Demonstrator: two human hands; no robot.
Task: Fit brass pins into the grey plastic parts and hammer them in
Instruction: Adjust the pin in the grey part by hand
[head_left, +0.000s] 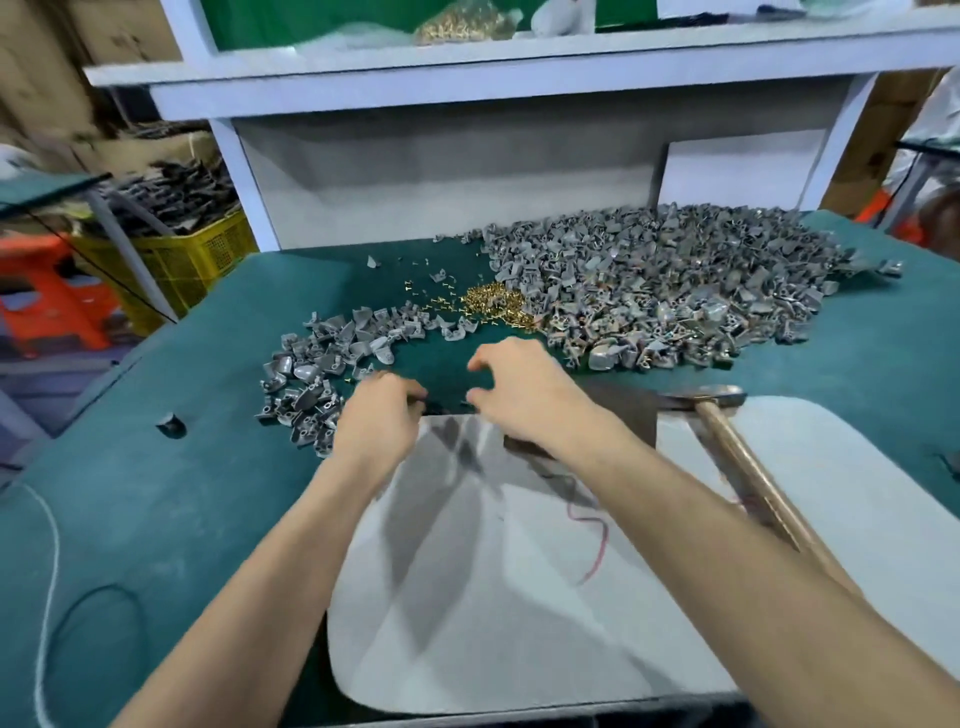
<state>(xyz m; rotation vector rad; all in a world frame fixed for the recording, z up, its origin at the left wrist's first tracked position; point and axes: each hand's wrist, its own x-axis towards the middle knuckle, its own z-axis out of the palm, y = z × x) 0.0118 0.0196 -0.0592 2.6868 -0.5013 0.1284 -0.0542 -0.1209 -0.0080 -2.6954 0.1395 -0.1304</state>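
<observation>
Nearest me, the white pad lies on the green mat. The hammer rests across its right side, long axis running near right to far left, head away from me. At the pad's far edge my left hand and right hand curl their fingers down; blur hides whether either pinches anything. Beyond, loose brass pins lie between a small heap of grey plastic parts and a larger heap to the right.
</observation>
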